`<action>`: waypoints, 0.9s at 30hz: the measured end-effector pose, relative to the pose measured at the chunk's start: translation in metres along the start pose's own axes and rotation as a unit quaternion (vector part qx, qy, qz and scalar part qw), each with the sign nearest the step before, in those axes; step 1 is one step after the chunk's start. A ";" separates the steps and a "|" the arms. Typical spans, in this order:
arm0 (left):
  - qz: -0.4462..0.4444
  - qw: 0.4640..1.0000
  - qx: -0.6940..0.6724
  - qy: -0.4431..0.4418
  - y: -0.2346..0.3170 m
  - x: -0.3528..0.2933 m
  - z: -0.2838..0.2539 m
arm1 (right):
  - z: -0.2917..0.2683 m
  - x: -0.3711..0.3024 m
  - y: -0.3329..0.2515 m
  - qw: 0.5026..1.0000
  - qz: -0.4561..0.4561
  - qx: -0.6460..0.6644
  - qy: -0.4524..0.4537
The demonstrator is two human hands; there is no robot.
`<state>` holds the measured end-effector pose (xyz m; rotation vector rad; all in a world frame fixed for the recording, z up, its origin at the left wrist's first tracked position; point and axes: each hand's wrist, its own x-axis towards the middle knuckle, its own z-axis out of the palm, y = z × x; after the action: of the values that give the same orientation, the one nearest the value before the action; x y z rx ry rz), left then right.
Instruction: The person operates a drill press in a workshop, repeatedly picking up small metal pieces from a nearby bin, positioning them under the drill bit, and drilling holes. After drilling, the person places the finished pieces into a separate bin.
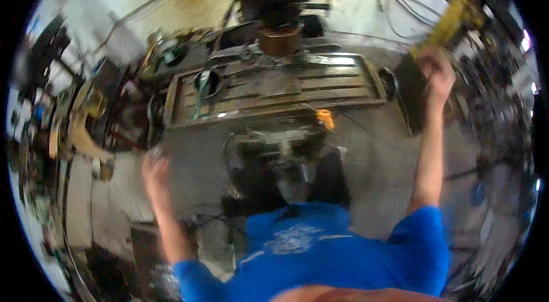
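My left hand (155,169) is raised off the front left corner of a slotted machine table (329,95); motion smears its fingers, and I cannot see whether anything is in them. Beyond the table's right end, my right hand (439,76) is lifted near a yellow bar (446,24). Its fingers look bent but are blurred, so a grip cannot be made out. On the table's left part stands a dark round container (213,82) with a green-handled tool, perhaps a brush (201,96), leaning at it. An orange object (325,119) sits at the front edge.
A dark machine head with a rusty brown lower part (279,43) hangs over the table's middle. Round handwheels flank the table, one at its right end (389,83). Cluttered shelves and parts stand at the left; a curved tan piece (86,136) is among them. Cables run along the back wall.
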<state>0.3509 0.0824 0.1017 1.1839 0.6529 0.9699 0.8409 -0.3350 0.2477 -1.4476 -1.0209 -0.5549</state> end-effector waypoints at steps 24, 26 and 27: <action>-0.219 0.972 -0.080 -0.042 -0.098 -0.026 0.060 | 0.124 -0.133 0.007 0.781 0.425 0.170 -0.425; -0.211 0.971 -0.093 -0.067 -0.115 -0.035 0.045 | 0.140 -0.120 -0.010 0.814 0.287 -0.152 -0.482; -0.224 0.971 -0.072 -0.039 -0.121 -0.039 0.040 | 0.149 -0.119 -0.005 0.797 0.253 -0.239 -0.494</action>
<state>0.3999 0.0198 -0.0052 0.8878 0.7341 0.5741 0.7434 -0.2244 0.1270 -2.4701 -1.2261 0.4653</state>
